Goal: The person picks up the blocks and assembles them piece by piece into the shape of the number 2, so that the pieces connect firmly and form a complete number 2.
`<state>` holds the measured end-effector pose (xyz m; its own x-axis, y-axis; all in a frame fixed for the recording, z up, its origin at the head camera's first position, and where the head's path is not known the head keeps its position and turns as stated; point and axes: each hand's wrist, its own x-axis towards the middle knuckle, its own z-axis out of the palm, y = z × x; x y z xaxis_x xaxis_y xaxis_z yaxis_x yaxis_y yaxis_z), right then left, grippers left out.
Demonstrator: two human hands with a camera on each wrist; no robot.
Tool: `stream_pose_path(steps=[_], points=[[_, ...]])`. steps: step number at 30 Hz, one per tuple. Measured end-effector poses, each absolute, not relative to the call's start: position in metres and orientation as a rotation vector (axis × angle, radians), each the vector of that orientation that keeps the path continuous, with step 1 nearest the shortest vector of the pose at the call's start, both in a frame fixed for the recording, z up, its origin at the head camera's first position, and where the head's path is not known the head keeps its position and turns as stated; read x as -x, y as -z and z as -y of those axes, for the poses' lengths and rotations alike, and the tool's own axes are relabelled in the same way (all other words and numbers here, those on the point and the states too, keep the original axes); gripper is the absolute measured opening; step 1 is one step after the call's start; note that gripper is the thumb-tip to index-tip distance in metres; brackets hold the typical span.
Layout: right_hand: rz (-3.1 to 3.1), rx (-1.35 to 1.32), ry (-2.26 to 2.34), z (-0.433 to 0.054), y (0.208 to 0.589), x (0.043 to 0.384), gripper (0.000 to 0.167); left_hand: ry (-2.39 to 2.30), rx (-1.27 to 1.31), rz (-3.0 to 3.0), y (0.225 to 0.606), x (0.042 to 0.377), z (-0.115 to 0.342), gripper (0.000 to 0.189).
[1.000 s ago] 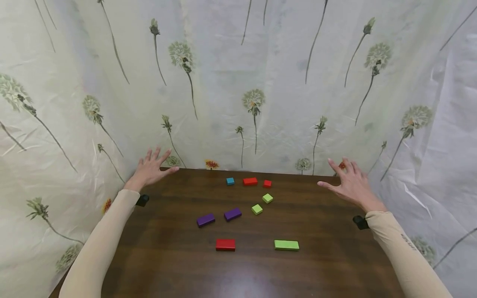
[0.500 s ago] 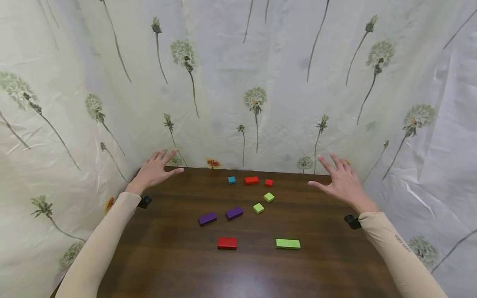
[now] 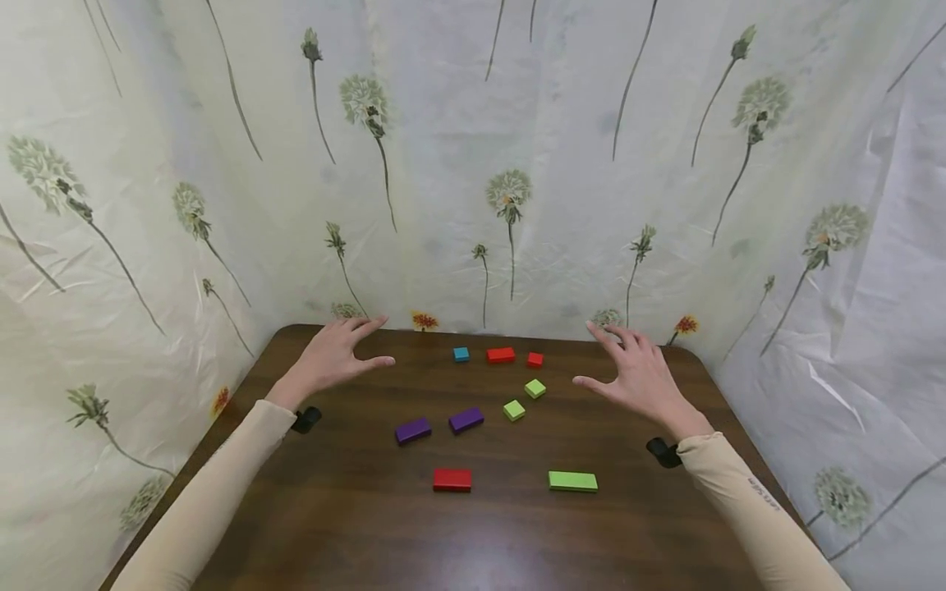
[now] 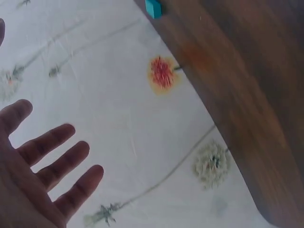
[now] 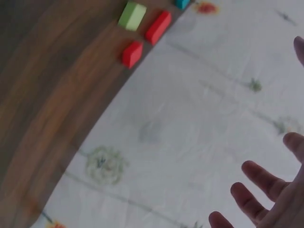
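In the head view my left hand point(image 3: 331, 358) hovers over the far left of the table, fingers spread and holding nothing. Across from it, my right hand point(image 3: 637, 374) hangs over the far right side, also spread and holding nothing. Between them near the back edge lie a blue block point(image 3: 461, 355), a red block point(image 3: 500, 355) and a small red block point(image 3: 535, 359). The right hand is nearest two small green blocks point(image 3: 535, 389). Two purple blocks point(image 3: 413, 431) lie left of centre. Nearer the front are a larger red block point(image 3: 452, 480) and a long green block point(image 3: 572, 482).
The dark wooden table point(image 3: 355, 525) has rounded far corners. A pale curtain point(image 3: 436, 148) printed with dandelions hangs behind it and along both sides. A black wrist camera point(image 3: 306, 419) sits at the left wrist, another black camera point(image 3: 663, 452) at the right.
Both hands have moved inward and slightly nearer, the left one to the right and the right one to the left. The blocks lie as before; the view has shifted slightly.
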<state>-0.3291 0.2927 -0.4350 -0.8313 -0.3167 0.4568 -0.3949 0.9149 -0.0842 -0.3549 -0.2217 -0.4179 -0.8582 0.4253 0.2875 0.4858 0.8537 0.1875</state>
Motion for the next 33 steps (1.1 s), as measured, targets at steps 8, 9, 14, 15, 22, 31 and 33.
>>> stream_pose_path(steps=[8, 9, 14, 15, 22, 31, 33], points=[[2.595, -0.624, -0.269, -0.262, 0.453, 0.320, 0.089, 0.426, 0.795, 2.782, 0.446, 0.339, 0.208, 0.078], [2.594, -0.636, -0.282, -0.258, 0.455, 0.319, 0.087, 0.450, 0.810, 2.783, 0.450, 0.337, 0.206, 0.077], [2.591, -0.705, -0.301, -0.235, 0.469, 0.311, 0.081, 0.571, 0.896, 2.806, 0.465, 0.324, 0.201, 0.068], [2.594, -0.717, -0.301, -0.230, 0.473, 0.309, 0.080, 0.598, 0.914, 2.815, 0.467, 0.321, 0.200, 0.066], [2.632, -0.819, -0.302, -0.195, 0.496, 0.294, 0.068, 0.665, 1.101, 2.805, 0.487, 0.301, 0.183, 0.050], [2.631, -0.914, -0.334, -0.162, 0.517, 0.283, 0.058, 0.637, 1.266, 2.784, 0.516, 0.285, 0.165, 0.045], [2.637, -0.926, -0.344, -0.156, 0.519, 0.283, 0.057, 0.632, 1.276, 2.793, 0.519, 0.283, 0.162, 0.044]])
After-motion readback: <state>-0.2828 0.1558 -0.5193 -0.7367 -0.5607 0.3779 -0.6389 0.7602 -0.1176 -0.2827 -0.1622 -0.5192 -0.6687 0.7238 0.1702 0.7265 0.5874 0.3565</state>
